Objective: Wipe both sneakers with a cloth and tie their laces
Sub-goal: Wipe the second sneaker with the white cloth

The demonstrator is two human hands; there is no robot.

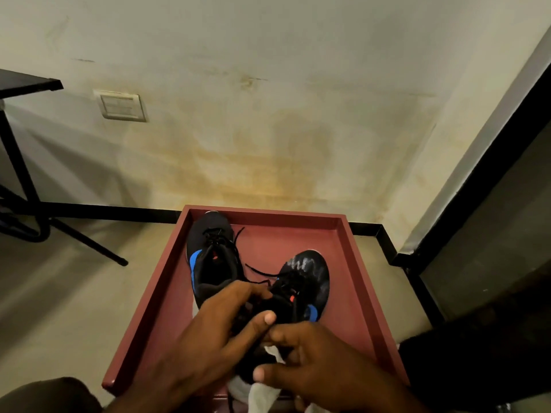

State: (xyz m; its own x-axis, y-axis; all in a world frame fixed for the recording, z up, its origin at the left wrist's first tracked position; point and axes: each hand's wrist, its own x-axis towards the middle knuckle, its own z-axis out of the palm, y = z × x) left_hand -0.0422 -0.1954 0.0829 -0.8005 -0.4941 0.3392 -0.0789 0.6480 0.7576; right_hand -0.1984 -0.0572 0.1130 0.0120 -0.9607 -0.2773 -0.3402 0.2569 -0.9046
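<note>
Sneakers are what the job turns on, and both lie in a shallow red tray set on the floor against a stained wall. Toward the left, the left sneaker is seen with its toe pointing away and its laces trailing loose. The left hand is curled over the collar of the right sneaker, steadying it. The right hand is closed on a pale cloth, bunched against the heel. Wiping of the right sneaker is judged to be the step in hand; pale streaks show on its toe. Next, the cloth would need to be drawn over the toe, and both sets of laces remain to be tied.
</note>
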